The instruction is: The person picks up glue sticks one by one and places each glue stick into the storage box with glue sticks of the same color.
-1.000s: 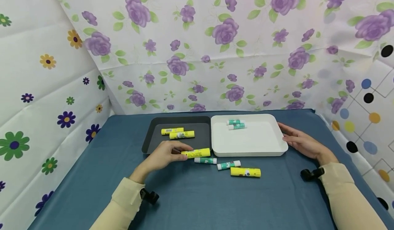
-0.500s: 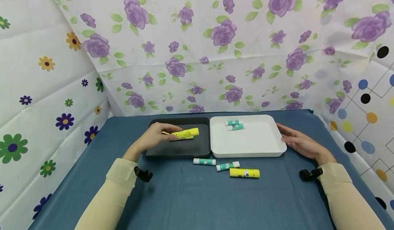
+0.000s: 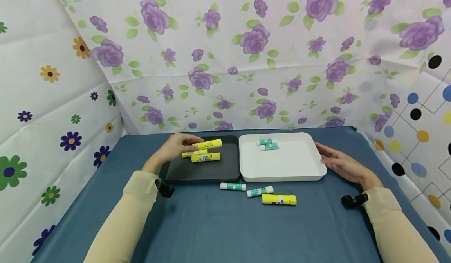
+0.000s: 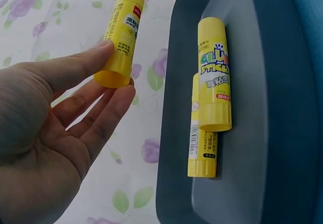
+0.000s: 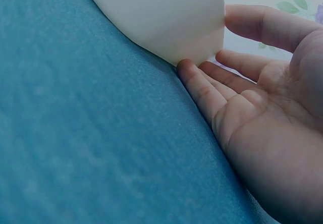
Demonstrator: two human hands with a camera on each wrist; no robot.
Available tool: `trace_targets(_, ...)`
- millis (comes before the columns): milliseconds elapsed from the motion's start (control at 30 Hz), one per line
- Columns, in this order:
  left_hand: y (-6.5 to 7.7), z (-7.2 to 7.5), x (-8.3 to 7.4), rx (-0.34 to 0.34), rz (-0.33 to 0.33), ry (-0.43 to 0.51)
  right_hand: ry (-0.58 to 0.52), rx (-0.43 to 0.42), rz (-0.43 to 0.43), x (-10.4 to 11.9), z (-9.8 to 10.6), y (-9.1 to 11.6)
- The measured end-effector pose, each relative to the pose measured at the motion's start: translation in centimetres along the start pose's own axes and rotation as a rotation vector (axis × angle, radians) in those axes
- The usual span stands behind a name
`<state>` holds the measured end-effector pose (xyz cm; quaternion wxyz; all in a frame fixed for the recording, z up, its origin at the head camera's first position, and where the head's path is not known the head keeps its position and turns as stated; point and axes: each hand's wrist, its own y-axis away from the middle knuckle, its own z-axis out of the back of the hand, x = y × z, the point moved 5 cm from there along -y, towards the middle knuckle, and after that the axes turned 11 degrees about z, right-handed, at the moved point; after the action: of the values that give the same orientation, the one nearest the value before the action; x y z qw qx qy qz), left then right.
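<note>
My left hand (image 3: 172, 150) pinches a yellow glue stick (image 3: 211, 143) by one end, between thumb and fingers. The held stick is over the back of the dark grey tray (image 3: 201, 173). In that tray lie two more yellow glue sticks, the nearer one (image 4: 214, 72) partly overlapping the other (image 4: 203, 153) in the left wrist view. My right hand (image 3: 343, 164) touches the right side of the white tray (image 3: 285, 167); its extended fingertips rest against the tray's corner (image 5: 197, 47) in the right wrist view.
Two small green-and-white glue sticks (image 3: 269, 147) lie inside the white tray. In front of the trays, on the blue cloth (image 3: 225, 231), are two more green-and-white sticks (image 3: 260, 191) and a yellow glue stick (image 3: 279, 199). Flowered curtains (image 3: 211, 59) hang behind the table.
My left hand has carried the yellow glue stick from the front edge of the dark tray up and back over its rear part. The right hand has stayed at the white tray.
</note>
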<state>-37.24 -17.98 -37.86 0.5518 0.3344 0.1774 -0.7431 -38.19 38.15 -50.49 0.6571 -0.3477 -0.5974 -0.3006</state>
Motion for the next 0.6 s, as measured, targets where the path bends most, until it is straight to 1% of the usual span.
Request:
trace_targets(167,-0.9,0.5,0.2,0.032,-0.002,0.029,0.01,-0.007,-0.009,-0.1,0.0,0.0)
trace_targets(300,-1.7,1.0,0.6,0.04,0.041,0.034,0.007,-0.009,-0.014,-0.1,0.0,-0.1)
trace_targets(400,-2.3,1.1,1.0,0.04,0.085,0.034,0.003,-0.008,-0.014,-0.1,-0.1,-0.1)
trace_targets(533,-3.4,1.0,2.1,0.036,0.12,0.02,0.01,-0.01,-0.014,0.0,-0.1,-0.1)
trace_targets(600,-3.8,0.9,2.7,0.035,0.124,0.001,0.014,-0.011,-0.014,0.0,-0.1,0.0)
